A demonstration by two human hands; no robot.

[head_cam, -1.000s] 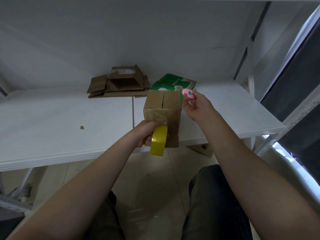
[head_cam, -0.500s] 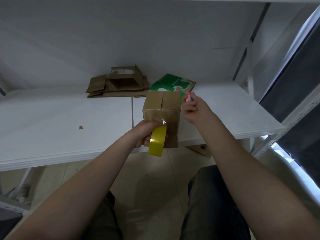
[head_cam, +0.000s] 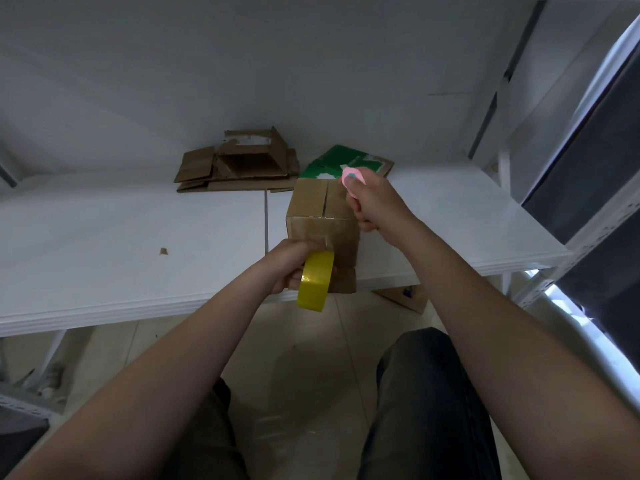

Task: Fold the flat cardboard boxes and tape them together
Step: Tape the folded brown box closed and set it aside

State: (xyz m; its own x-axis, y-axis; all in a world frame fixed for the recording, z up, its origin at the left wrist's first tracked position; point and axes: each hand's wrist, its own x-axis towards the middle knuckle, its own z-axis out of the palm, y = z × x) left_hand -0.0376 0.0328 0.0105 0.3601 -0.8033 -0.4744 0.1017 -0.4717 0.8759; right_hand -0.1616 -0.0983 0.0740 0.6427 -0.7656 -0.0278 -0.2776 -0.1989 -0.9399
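Left hand [head_cam: 294,265]: fingers curled round the tape roll [head_cam: 316,280], low against the left of the box's near face.
Tape roll: yellow, upright, edge-on to the camera, close against the box [head_cam: 322,216]. A clear strip runs from its top up onto the near face.
Right hand [head_cam: 372,202]: fist closed round a pink cutter [head_cam: 353,176], at the box's top right corner.
Cutter: only the far end shows above the fingers, pink with a teal spot. Blade hidden, so contact with the box cannot be told.
Box: brown, folded up, between the two hands at the near edge of the table [head_cam: 138,237]. Top flaps are closed with a seam down the middle. The near face is glossy with tape. The lower flap reaches past the table edge. Whether the box rests fully on the table cannot be told.
Table: white, two panels meeting at a seam just left of the box.
Flat cardboard [head_cam: 242,164]: brown pile at the back of the table by the wall, behind and left of the box, apart from it.
Green card [head_cam: 343,161]: flat, green print on brown, just behind the box, partly hidden by the box and right hand.
Scrap [head_cam: 163,251]: small brown bit on the table, well left of the box.
Carton [head_cam: 405,296]: brown, on the floor under the table edge, right of the box, mostly hidden.
Lap: dark trousers over a pale tiled floor.
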